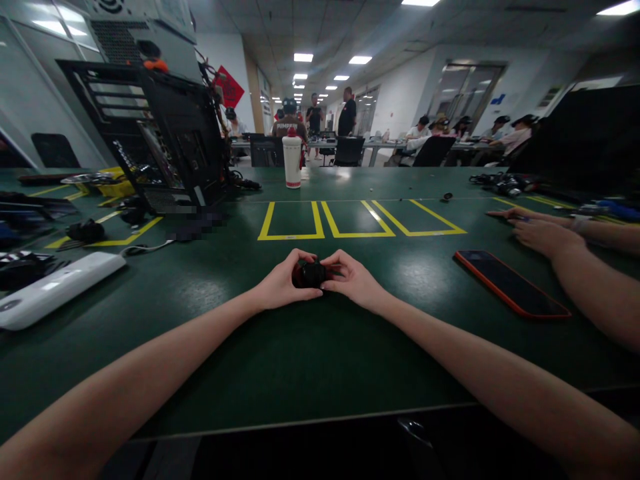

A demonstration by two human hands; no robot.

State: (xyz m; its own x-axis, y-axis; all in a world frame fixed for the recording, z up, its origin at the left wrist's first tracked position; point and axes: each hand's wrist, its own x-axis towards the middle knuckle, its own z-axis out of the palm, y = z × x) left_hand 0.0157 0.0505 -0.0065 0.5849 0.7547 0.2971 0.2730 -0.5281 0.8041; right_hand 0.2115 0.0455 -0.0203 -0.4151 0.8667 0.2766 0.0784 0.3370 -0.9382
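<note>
My L hand (289, 285) and R hand (356, 283) meet mid-scene over a green table (280, 373), fingers and thumbs of both clamped on a small blk part (313, 273) btwn them; can't tell if it touches the tabletop. Just beyond: 3 yellow tape outlines (290, 237), w/ a white bottle (293, 163) farther back. Far L, a blk PC case (187, 157). On the R, an orange-edged phone (510, 283) nr another person's hand (547, 237).

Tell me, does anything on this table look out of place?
Perhaps one thing: a small dark piece lies loose on the green table, outside the yellow frames, so it looks stray. Nothing looks spilled around the black item held between the left hand and right hand.
</note>
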